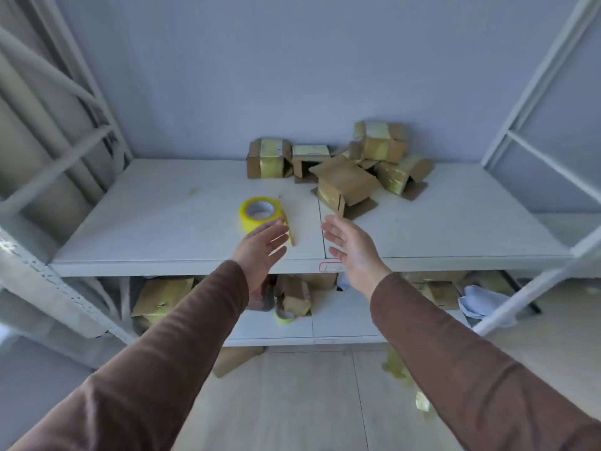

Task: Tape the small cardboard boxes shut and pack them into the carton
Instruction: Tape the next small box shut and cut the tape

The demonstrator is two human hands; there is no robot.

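Note:
Several small cardboard boxes (pixel 346 182) lie in a loose pile at the back right of the white shelf (pixel 162 222), some with yellowish tape on them, some with flaps open. A yellow tape roll (pixel 260 214) lies flat on the shelf to the left of the pile, a loose strip trailing from it. My left hand (pixel 263 247) hovers just in front of the roll, fingers straight, holding nothing. My right hand (pixel 351 245) is stretched out with its palm turned inward, short of the nearest box, also empty. No carton is plainly in view.
White metal uprights (pixel 533 131) frame the shelf on both sides. The lower shelf (pixel 341 320) holds more cardboard boxes, a tape roll and a white cloth (pixel 481 304). Scraps of tape lie on the wooden floor (pixel 403 372).

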